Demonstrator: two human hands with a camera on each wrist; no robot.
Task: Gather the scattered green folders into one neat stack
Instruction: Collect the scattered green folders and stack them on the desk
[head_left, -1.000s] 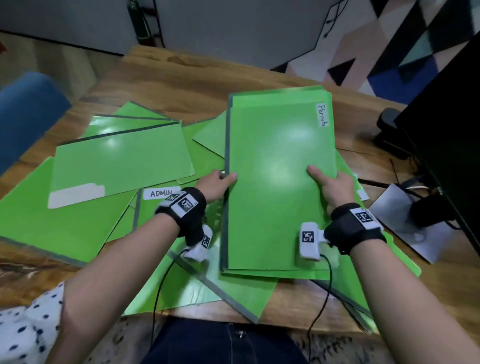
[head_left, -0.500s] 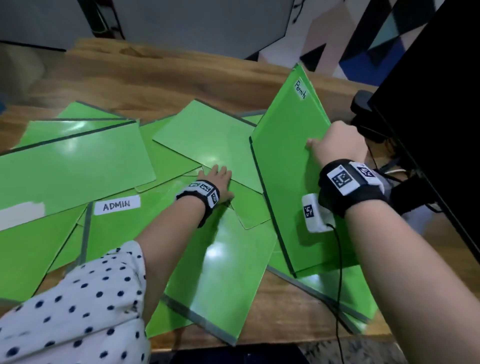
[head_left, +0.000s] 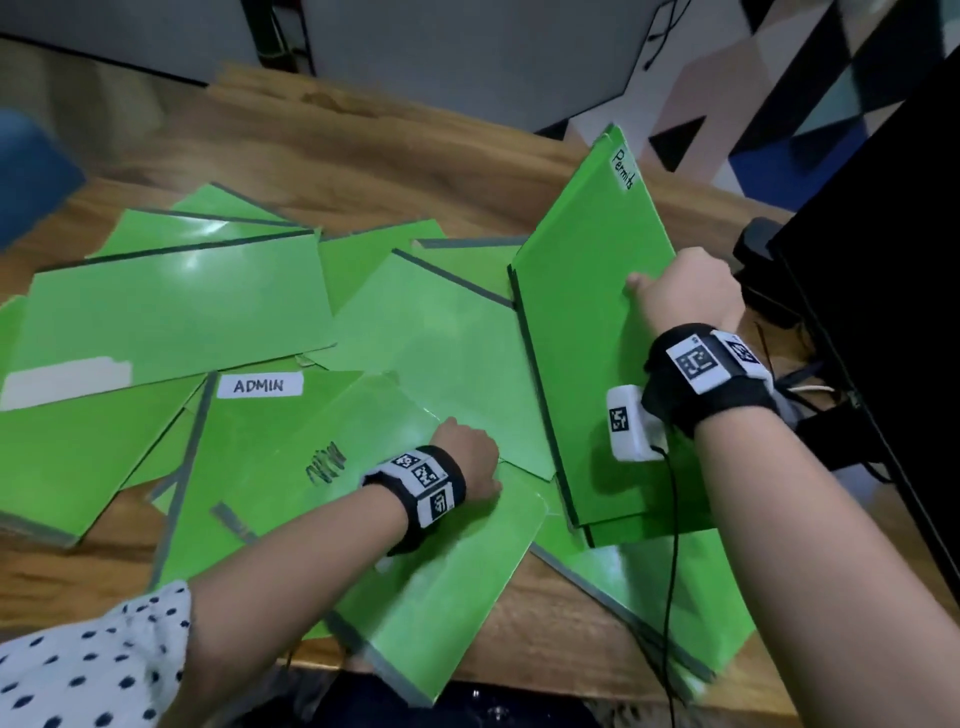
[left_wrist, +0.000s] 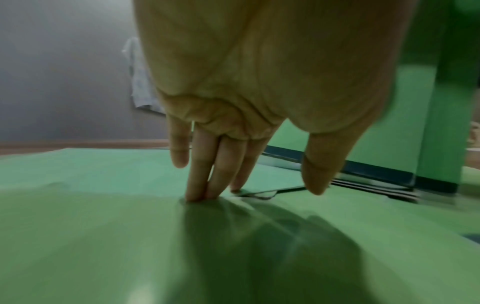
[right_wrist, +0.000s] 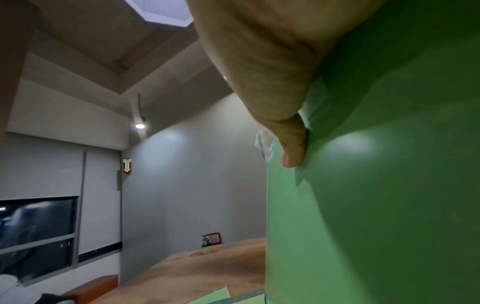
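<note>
Your right hand (head_left: 685, 291) clamped on the glossy green "Permits" folder stack (head_left: 582, 332), tilted on its long edge, label end pointing away, your left hand's (head_left: 467, 452) straight fingers (left_wrist: 200, 185) pressing a flat green card folder (head_left: 363, 493) on the wooden table (head_left: 389, 171)

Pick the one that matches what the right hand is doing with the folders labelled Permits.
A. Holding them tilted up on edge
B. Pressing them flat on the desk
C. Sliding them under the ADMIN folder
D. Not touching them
A: the right hand grips the Permits folders with its thumb on the front face, and they stand tilted up from the other folders instead of lying flat.
</note>
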